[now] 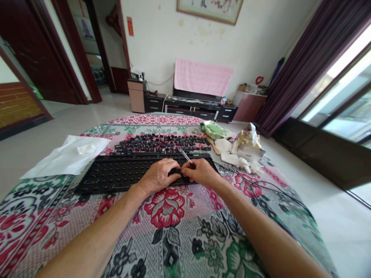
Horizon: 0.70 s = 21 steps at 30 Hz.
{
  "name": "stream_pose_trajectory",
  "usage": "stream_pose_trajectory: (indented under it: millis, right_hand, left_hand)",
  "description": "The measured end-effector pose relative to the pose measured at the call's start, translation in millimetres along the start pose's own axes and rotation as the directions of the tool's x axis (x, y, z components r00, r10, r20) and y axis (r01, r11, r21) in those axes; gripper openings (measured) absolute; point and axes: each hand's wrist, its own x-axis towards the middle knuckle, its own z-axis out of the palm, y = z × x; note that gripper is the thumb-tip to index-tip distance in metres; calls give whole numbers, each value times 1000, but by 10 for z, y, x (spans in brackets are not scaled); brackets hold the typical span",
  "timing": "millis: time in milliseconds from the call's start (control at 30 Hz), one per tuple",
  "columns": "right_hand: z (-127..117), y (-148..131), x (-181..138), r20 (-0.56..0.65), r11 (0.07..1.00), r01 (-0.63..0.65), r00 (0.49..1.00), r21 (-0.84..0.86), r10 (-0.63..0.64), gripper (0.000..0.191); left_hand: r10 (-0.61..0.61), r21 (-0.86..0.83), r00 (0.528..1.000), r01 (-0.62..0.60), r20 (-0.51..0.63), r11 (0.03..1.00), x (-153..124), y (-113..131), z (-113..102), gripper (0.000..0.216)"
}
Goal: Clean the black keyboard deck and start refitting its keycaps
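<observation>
A black keyboard frame (121, 172) with its keycaps removed lies across a flowered tablecloth (174, 231). Behind it sits a pile of loose black keycaps (160, 143). My left hand (158, 177) rests on the frame's front right part, fingers curled and pressed down on something small and dark. My right hand (201, 172) meets it, closed around a thin metal tool (185, 156) that sticks up and back over the frame. The fingertips of both hands touch at the same spot.
A white sheet with a crumpled tissue (68, 154) lies left of the keyboard. Crumpled white wipes and a gold-and-white wrapper (246, 148) sit at the right, with a green bag (214, 129) behind. A black cable (261, 185) trails off right.
</observation>
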Motion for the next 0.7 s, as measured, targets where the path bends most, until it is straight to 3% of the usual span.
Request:
stream_pose_trajectory:
  millis: [100,167,300,400,533,700]
  right_hand:
    - [-166,2,87,-30,995,37,999,-94,-40,12]
    - [-349,9,203,-123,984,71,988,-163,-91,15]
    - [-699,56,511,-290,916,-13,950,-400,-114,22]
    - [-794,97,711,-259,839,-53,960,-542,-106,24]
    - [-749,133,872,-206,750,-75,975,-657,-82,24]
    - [-715,174,964,-167,720,-80,985,-689,-51,22]
  left_hand:
    - [-5,9,1000,5,-15,1000,-1,-5,15,24]
    - [0,17,1000,1,-18,1000,-1,-10,22,24]
    - [32,31,999,-32,-12,999,-3,-16,25,18]
    - [49,37,999,-49,-20,998,-6,-15,25,17]
    - [57,38,998,-56,-29,998,-9,-17,33,17]
    - [59,39,998,-58,-27,998,-6,-23,43,16]
